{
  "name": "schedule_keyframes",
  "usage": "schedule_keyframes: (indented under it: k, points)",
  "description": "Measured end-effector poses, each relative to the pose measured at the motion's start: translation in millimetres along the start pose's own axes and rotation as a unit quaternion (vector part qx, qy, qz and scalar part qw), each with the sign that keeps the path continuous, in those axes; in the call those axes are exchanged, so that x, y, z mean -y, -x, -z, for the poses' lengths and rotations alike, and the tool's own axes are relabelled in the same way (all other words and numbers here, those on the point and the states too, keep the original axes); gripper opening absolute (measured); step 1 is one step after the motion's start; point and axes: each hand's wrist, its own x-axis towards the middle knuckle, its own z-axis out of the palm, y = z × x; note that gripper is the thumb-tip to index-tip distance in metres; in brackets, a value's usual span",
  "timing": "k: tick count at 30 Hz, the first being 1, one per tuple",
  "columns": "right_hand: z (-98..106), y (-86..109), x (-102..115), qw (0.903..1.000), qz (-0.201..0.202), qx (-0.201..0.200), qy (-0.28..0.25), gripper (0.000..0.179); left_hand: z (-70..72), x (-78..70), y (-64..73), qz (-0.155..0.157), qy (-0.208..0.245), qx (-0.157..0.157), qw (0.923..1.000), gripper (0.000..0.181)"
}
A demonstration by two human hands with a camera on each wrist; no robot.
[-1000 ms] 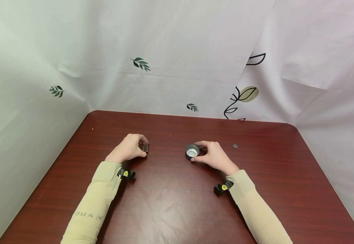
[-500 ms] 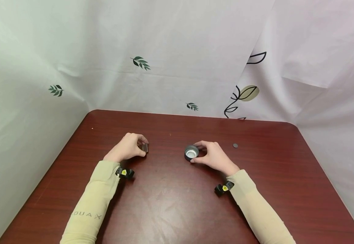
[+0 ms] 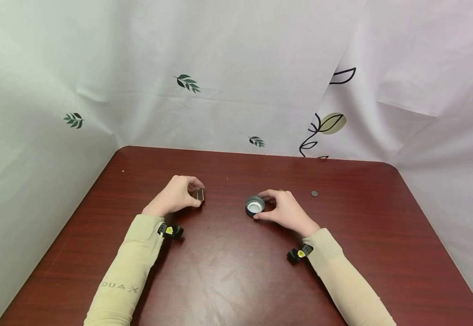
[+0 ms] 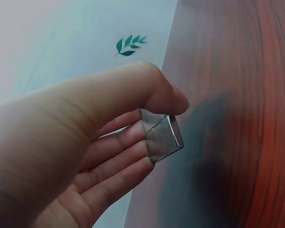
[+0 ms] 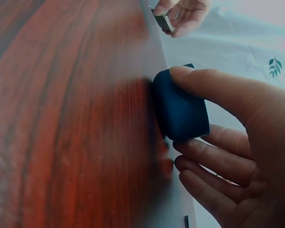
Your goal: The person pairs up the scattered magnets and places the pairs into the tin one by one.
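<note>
My left hand (image 3: 176,195) pinches a small, shiny metal case with a seam across it (image 3: 198,194), its thumb on one side and fingers on the other. In the left wrist view the case (image 4: 164,137) looks mirror-like and lighter-shaped, tilted, with its far corner sticking out past the fingers. On the right, my right hand (image 3: 284,210) grips a short, round dark cap (image 3: 255,206) by its side. Its hollow, silvery inside faces up toward the head camera. From the right wrist its smooth outer wall (image 5: 183,107) shows dark blue, close to the tabletop.
A small grey disc (image 3: 314,194) lies on the reddish-brown wooden table (image 3: 228,253), to the right of my right hand. Whitish cloth with leaf prints (image 3: 220,90) hangs behind and along both sides of the table.
My left hand has shifted slightly to the right with the metal case, which now shows more of its face. The cap in my right hand has moved a little left and nearer me.
</note>
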Motion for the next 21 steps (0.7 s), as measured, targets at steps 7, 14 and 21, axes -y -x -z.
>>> schedule_keyframes:
  k: [7, 14, 21]
  points:
    - [-0.1, 0.5, -0.7, 1.0000, -0.006, 0.001, -0.006, 0.052, -4.8, -13.1, -3.5, -0.018, 0.007, 0.002, 0.9998, 0.038]
    - [-1.3, 0.8, -1.2, 0.9998, -0.010, -0.005, -0.014, 0.052, -9.2, -23.3, -3.8, -0.032, 0.017, -0.001, 0.9993, 0.039]
    - [-1.6, 1.8, 0.9, 0.9997, -0.012, -0.011, -0.018, 0.051, -12.4, -32.2, -5.0, -0.046, 0.021, -0.007, 0.9987, 0.039]
